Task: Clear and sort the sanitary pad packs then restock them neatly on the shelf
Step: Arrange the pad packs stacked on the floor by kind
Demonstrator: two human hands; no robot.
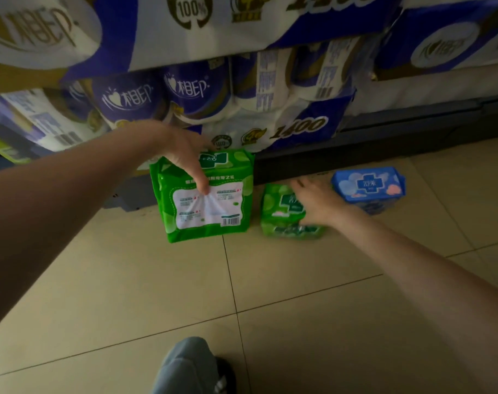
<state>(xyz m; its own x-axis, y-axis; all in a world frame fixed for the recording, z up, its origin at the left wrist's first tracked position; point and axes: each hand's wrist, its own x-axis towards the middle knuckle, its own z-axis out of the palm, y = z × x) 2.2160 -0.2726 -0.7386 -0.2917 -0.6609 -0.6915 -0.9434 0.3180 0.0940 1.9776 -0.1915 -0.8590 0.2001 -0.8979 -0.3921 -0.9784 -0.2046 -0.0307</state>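
Beige floor tiles [156, 280] fill the lower half of our view, and toilet-roll packs [185, 95] in purple and white crowd the shelf [412, 120] at twelve o'clock; on them we read "1400" and "100%" beside Chinese characters.

Our left hand [182, 155] reaches out from nine o'clock on a straight arm and grips the big green pad pack [205, 200] by its top edge, thumb stretched down over its white back panel, fingers hidden behind. That pack stands upright on its bottom edge just in front of the shelf base, long axis running twelve to six, barcode at its lower right, a green cross logo on its top flap. Its small print is too blurred to read.

Our right hand [317, 203] comes in from four o'clock, palm down, fingers curled over the smaller green pad pack [284, 214], which lies flat on the floor just beside the big one at three o'clock. Further toward three o'clock, touching our knuckles, a blue pad pack [368, 186] lies flat, long axis left to right, with a blue cross logo.
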